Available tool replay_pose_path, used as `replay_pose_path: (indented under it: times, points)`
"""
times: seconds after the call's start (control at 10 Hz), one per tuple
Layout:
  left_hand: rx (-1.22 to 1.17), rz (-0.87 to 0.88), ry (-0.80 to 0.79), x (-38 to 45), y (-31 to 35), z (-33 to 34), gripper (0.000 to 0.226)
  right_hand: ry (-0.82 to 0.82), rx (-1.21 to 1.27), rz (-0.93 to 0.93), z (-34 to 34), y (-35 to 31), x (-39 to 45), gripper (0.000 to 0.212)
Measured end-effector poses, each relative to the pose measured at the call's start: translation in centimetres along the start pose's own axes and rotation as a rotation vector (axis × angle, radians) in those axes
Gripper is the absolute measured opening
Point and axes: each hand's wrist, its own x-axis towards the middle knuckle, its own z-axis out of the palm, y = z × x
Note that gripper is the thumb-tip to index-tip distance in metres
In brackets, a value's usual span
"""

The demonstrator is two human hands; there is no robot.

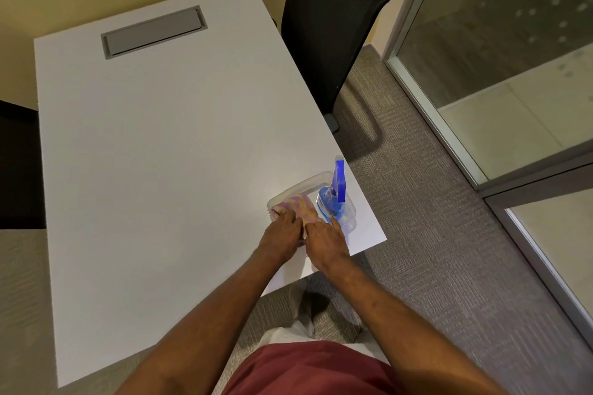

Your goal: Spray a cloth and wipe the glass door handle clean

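Observation:
A clear plastic tray (316,179) sits near the right front corner of the white table (160,154). In it lie a pink and yellow cloth (303,207) on the left and a spray bottle (333,199) with a blue trigger head on the right. My left hand (282,234) rests on the cloth's near edge with its fingers curled onto it. Beside it, my right hand (325,242) touches the cloth and points a finger at the bottle's base. The door handle is out of sight.
A black mesh chair (333,26) stands at the table's far right side. Glass panels in metal frames (500,42) run along the right over grey carpet. A grey cable hatch (154,31) is set in the tabletop at the far end.

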Motion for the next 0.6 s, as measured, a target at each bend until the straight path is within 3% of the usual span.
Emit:
replay_pose_path:
  times: [0.2, 0.3, 0.4, 0.5, 0.6]
  points:
    - [-0.009, -0.009, -0.013, 0.1, -0.2, 0.4, 0.050, 0.106, 0.236, 0.053, -0.3, -0.1, -0.7, 0.066]
    - [-0.036, 0.000, 0.029, -0.1, 0.0, 0.6, 0.049, 0.107, 0.200, 0.037, -0.7, 0.3, -1.0, 0.063]
    - [-0.081, 0.017, 0.112, -0.5, 0.3, 0.6, 0.045, 0.101, 0.078, -0.013, -1.2, 1.1, -1.8, 0.047]
    - [-0.036, 0.041, 0.167, -0.6, 0.8, 0.5, 0.041, 0.130, -0.029, -0.158, -2.1, 2.3, -2.7, 0.037]
    - [0.029, 0.099, 0.175, -0.4, 2.9, 0.9, 0.034, 0.295, -0.155, -0.317, -3.2, 4.4, -3.6, 0.033]
